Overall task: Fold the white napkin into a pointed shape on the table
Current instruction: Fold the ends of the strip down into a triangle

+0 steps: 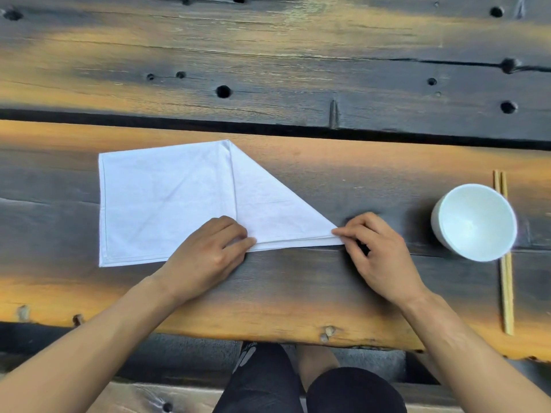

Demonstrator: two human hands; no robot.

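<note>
Napkin [167, 201] lies flat at table [298, 281] centre, left part rectangular, right part folded to diagonal flap ending in point. Left hand [208, 251] presses fingertips on lower edge mid-napkin, likely anchoring fold; grasping nothing. Right hand [378, 251] pinches right tip between thumb and fingers, probably squaring layers. White bowl [474, 222] well right, chopsticks [505, 263] partly beneath it. Surface: dark weathered planks, knot holes, orange glare; room unseen.

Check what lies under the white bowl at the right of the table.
A pair of wooden chopsticks runs under the white bowl, showing beyond it and nearer the person. Their middle stretch is covered by the bowl, so contact there cannot be seen.
</note>
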